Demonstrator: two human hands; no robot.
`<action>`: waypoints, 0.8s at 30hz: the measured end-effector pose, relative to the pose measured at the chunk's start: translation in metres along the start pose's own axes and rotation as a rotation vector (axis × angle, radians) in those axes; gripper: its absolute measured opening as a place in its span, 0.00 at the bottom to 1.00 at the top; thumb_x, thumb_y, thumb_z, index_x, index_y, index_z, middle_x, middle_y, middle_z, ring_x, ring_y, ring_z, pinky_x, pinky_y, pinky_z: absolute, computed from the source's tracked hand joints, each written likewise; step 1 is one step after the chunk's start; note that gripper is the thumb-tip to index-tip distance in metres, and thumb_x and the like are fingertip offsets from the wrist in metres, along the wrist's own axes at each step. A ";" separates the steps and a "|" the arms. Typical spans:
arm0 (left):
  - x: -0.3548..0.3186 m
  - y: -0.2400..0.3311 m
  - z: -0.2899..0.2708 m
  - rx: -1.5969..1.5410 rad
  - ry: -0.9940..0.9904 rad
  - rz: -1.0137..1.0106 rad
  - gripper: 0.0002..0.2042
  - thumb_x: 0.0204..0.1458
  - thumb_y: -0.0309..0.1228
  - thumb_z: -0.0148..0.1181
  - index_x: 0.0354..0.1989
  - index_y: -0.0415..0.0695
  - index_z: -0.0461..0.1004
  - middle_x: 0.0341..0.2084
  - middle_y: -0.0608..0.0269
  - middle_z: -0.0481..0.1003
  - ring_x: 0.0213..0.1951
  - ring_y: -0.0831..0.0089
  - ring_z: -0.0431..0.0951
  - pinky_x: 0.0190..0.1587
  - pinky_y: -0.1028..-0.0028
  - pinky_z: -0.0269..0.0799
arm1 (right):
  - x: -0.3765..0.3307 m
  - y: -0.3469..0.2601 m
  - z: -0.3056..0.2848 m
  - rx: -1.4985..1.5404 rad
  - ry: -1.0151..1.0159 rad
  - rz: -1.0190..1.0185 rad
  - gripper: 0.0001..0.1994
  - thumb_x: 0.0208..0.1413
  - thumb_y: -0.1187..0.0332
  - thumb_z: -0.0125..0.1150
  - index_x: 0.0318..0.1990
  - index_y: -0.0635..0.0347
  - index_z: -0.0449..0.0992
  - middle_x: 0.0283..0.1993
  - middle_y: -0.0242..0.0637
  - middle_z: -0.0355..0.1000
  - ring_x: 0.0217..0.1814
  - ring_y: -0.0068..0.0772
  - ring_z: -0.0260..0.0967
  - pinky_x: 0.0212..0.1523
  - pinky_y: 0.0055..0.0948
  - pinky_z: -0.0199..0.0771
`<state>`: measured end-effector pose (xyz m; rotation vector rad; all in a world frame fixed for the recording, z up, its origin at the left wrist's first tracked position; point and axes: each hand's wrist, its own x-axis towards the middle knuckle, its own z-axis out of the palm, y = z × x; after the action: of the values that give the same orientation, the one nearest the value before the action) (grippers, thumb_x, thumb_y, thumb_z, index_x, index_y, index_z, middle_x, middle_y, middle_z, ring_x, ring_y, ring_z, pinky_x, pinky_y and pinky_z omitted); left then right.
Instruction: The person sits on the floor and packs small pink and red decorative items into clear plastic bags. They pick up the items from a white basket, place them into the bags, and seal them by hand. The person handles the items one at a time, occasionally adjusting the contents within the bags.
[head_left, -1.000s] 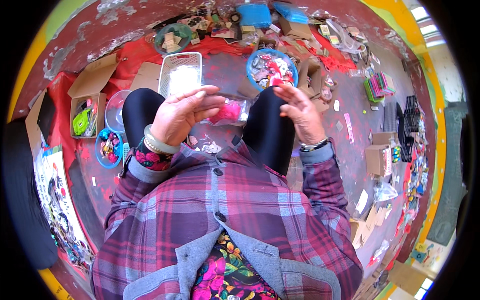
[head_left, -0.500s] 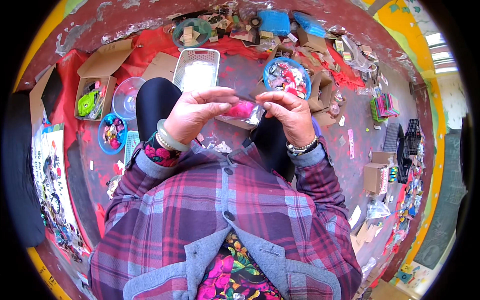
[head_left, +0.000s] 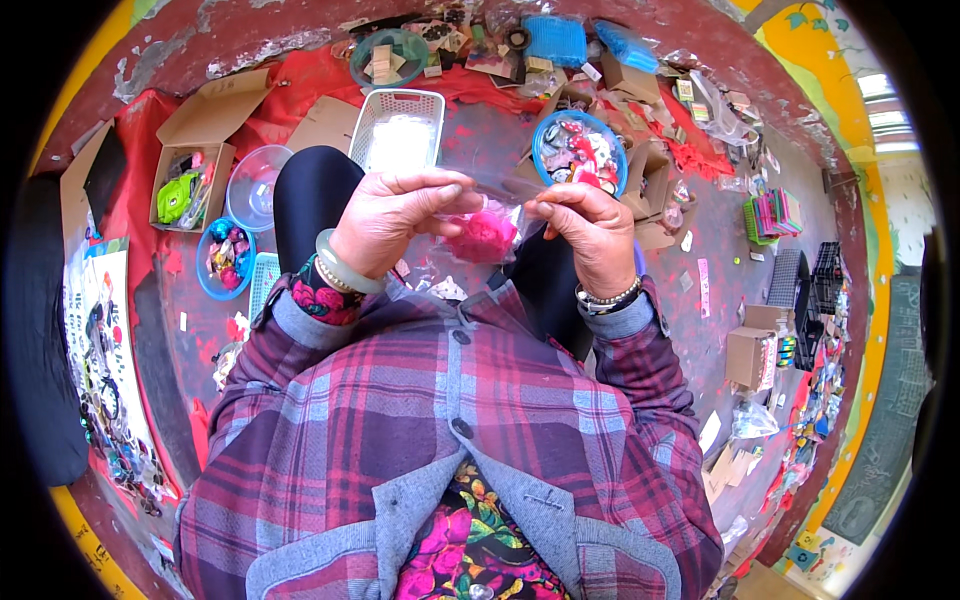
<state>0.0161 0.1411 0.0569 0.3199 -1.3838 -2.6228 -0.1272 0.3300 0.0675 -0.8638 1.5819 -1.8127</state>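
My left hand (head_left: 405,218) pinches one side of a clear plastic bag (head_left: 505,187) in front of my lap. At its other side, the thumb and fingertips of my right hand (head_left: 590,232) are pressed together on the film. The bag's upper edge is drawn out between the two hands. Just below it shows a bright pink item (head_left: 484,236) wrapped in clear film; its kind is hard to make out, and whether it lies inside the held bag I cannot tell. The left fingers partly cover it.
Ahead stands a white basket (head_left: 441,128) with white packets, and right of it a blue basin (head_left: 538,140) of mixed small goods. At left are an open carton (head_left: 213,205), a clear tub (head_left: 240,200) and a blue basin (head_left: 205,281). Small cartons (head_left: 745,357) stand at right.
The plastic film between my hands is drawn out more visibly. The pink item appears lower and larger, and my left fingers have curled closer together. The view has shifted slightly.
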 end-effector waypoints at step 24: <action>-0.001 0.003 -0.008 -0.165 -0.158 0.073 0.09 0.54 0.26 0.45 0.36 0.32 0.69 0.34 0.54 0.70 0.29 0.74 0.74 0.28 0.81 0.74 | 0.002 -0.002 -0.001 0.023 -0.097 -0.133 0.08 0.47 0.84 0.48 0.29 0.68 0.75 0.34 0.38 0.72 0.24 0.19 0.65 0.25 0.16 0.65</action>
<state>0.0196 0.1338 0.0554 0.0400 -1.1853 -2.7286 -0.1289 0.3290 0.0696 -1.0516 1.4711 -1.8467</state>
